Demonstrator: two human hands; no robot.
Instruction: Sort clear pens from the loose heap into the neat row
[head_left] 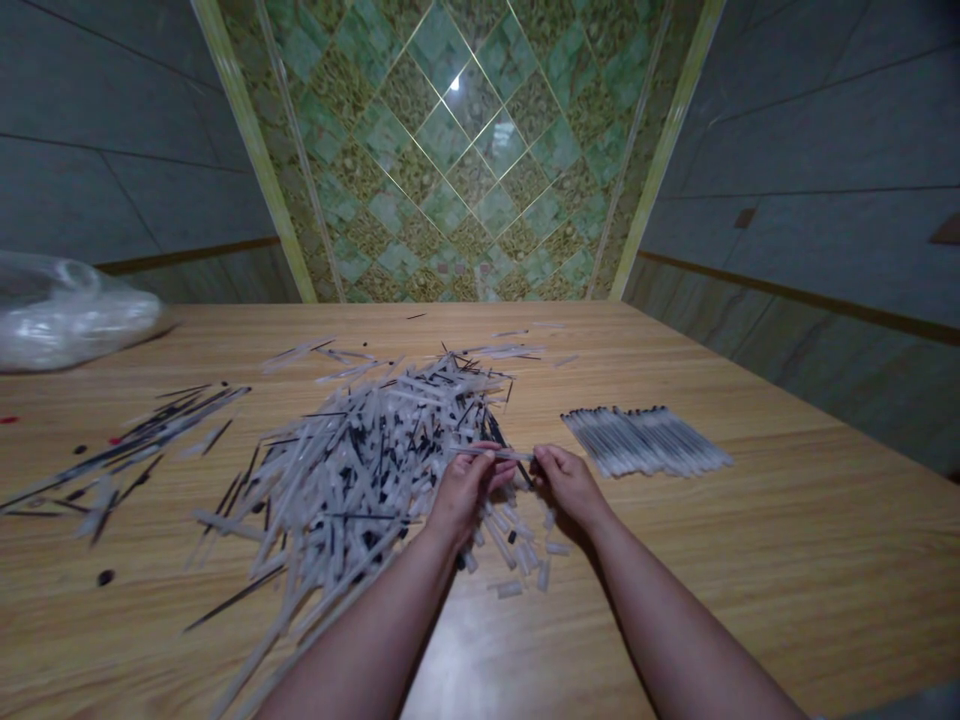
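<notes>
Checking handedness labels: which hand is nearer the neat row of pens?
Right. Right hand is just left of the row of pens; left hand is farther left, by the pile of pen parts.

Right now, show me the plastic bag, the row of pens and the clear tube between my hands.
Plastic bag (75, 318): head view, on its crumpled side.
Row of pens (646, 441): head view, on the barrels mid-row.
Clear tube (517, 456): head view, on its uncovered stretch.
</notes>
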